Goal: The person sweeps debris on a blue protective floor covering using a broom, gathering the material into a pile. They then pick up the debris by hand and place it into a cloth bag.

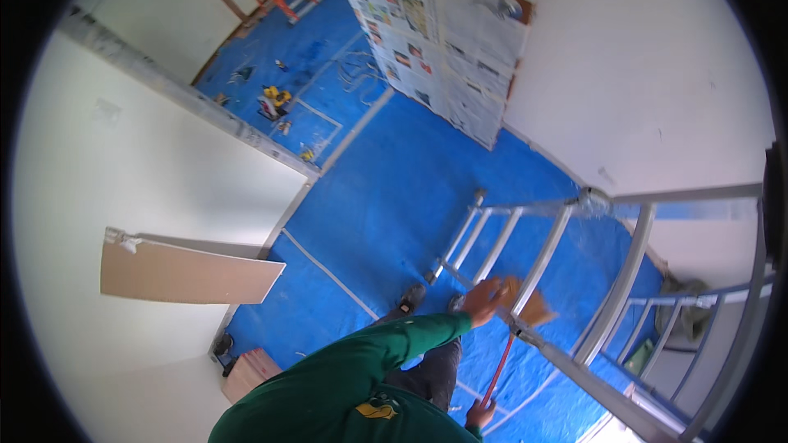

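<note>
Right hand [480,414] gripping a red handle [499,371] beside a silver ladder [620,291]

In the head view, the right hand is holding the handle low down, fingers wrapped around it. The handle is seemingly running up to a tan brush-like head [538,310], blurred, which is overlapping the ladder's near side. The left hand [483,302] is hovering just beside that head, fingers bent; blur is hiding whether it is touching, so I cannot tell its grip. Good handling is probably calling for a firm lower grip, the head guided clear of the ladder, and both shoes [411,299] planted on the blue sheeting [386,172].
</note>
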A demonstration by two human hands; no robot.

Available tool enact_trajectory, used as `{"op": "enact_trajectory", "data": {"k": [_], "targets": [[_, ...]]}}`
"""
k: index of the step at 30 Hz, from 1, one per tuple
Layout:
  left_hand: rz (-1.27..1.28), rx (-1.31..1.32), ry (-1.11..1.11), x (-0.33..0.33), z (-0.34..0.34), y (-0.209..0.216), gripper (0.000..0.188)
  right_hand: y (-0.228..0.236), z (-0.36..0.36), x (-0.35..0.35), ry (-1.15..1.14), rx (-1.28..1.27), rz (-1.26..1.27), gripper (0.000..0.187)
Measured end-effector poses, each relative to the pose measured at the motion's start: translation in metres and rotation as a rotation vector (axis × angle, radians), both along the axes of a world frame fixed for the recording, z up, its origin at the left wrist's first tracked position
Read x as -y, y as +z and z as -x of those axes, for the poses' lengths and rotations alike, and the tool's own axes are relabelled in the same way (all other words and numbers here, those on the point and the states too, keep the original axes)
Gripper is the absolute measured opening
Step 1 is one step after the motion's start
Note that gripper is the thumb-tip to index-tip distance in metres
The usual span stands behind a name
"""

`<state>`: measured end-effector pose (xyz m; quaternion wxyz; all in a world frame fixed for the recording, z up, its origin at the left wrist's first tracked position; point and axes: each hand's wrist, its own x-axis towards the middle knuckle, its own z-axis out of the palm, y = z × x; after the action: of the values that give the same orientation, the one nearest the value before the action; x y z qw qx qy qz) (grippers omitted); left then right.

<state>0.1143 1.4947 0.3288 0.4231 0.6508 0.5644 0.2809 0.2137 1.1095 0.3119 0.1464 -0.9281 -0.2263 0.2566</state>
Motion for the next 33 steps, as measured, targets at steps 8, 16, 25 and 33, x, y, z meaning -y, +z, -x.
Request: {"op": "enact_trajectory", "data": {"k": [8, 16, 25, 33], "targets": [[0.485, -0.923, -0.359, 0.077, 0.379, -0.028, 0.037, 0.085, -0.045, -0.086, 0.399, -0.176, -0.066, 0.027], [0.633, -0.888, 0.131, 0.174, 0.464, 0.039, 0.045, 0.187, -0.019, -0.282, 0.706, -0.828, 0.263, 0.04], [0.627, -0.382, 0.5, 0.171, 0.466, 0.026, 0.046, 0.249, 0.078, -0.478, 1.035, -0.735, 0.388, 0.05], [0.545, -0.357, 0.928, 0.088, 0.624, 0.003, 0.035, 0.276, 0.209, -0.596, 1.378, -0.302, 0.257, 0.037]]}}
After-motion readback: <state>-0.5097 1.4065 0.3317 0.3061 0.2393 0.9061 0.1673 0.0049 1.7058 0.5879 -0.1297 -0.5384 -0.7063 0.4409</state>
